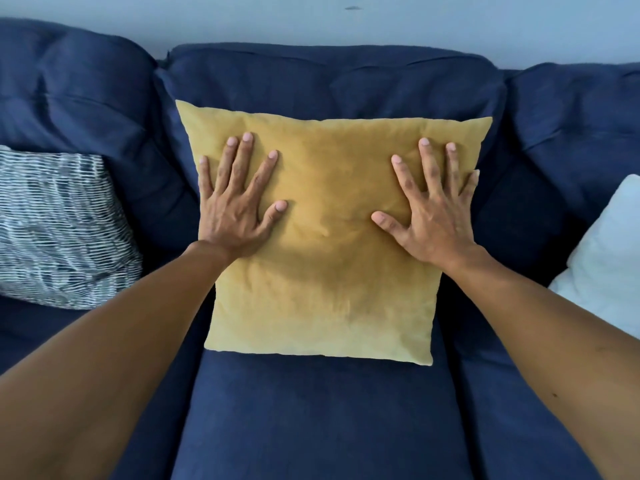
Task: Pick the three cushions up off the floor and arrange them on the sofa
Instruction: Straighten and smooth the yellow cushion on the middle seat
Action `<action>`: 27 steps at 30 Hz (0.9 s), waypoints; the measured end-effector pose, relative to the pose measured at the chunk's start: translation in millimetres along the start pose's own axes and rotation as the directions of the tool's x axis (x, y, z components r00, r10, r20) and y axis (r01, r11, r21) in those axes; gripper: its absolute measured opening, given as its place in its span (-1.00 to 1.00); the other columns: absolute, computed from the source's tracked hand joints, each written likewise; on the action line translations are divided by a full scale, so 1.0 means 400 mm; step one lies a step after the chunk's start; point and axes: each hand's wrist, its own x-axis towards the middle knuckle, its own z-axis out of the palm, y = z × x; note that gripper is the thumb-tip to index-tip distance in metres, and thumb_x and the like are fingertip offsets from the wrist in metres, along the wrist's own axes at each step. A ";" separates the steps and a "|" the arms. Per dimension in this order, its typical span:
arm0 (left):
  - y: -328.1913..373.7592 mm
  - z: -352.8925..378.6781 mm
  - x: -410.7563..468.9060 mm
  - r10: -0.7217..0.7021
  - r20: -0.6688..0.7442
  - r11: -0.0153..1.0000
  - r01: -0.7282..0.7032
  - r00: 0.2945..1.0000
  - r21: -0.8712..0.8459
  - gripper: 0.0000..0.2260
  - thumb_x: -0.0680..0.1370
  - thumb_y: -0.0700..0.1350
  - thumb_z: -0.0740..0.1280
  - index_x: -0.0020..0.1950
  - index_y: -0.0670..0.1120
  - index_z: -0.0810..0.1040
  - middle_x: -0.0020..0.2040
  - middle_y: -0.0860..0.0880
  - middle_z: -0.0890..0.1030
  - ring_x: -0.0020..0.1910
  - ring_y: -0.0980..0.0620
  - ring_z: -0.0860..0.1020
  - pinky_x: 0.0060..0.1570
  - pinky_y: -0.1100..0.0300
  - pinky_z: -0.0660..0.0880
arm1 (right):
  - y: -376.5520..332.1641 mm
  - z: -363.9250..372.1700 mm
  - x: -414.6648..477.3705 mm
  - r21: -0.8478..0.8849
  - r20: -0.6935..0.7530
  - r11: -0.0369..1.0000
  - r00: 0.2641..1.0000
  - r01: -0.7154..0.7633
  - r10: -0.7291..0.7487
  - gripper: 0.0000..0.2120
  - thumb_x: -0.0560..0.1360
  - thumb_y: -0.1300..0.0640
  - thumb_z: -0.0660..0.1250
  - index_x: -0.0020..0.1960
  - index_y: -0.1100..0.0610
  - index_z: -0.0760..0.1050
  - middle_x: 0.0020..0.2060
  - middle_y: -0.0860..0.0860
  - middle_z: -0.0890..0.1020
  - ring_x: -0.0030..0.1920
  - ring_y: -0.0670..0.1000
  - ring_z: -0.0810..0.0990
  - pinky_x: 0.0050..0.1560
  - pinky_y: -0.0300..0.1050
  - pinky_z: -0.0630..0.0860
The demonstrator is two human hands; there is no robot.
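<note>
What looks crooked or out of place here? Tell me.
Little stands out. The yellow cushion leans on the sofa back, slightly tilted, its top edge sloping down to the right, with the left hand and right hand flat on it. There is a small dark mark on the wall.

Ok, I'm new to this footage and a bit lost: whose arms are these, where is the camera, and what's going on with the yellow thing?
There is no machine here. A person wears a wide-angle camera on the head, looking forward and down, so you see their own bare arms. The left hand and right hand lie flat, fingers spread, on a yellow cushion that leans against the back of a dark blue sofa. They press on it rather than grip it. A blue and white patterned cushion sits to the left, and a white cushion to the right. All three are on the sofa.
</note>
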 end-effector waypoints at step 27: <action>0.065 -0.052 0.092 0.127 0.003 0.992 -0.127 0.992 -0.011 -0.45 0.69 0.25 -0.09 0.65 0.10 0.16 0.67 -0.10 0.09 0.65 -0.15 0.01 0.56 -0.26 -0.09 | -0.129 -0.061 0.059 0.017 0.013 0.999 0.999 -0.034 0.034 -0.17 0.51 -0.55 -0.16 0.65 -0.16 -0.05 0.67 0.04 -0.07 0.64 0.21 -0.20 0.49 0.49 -0.24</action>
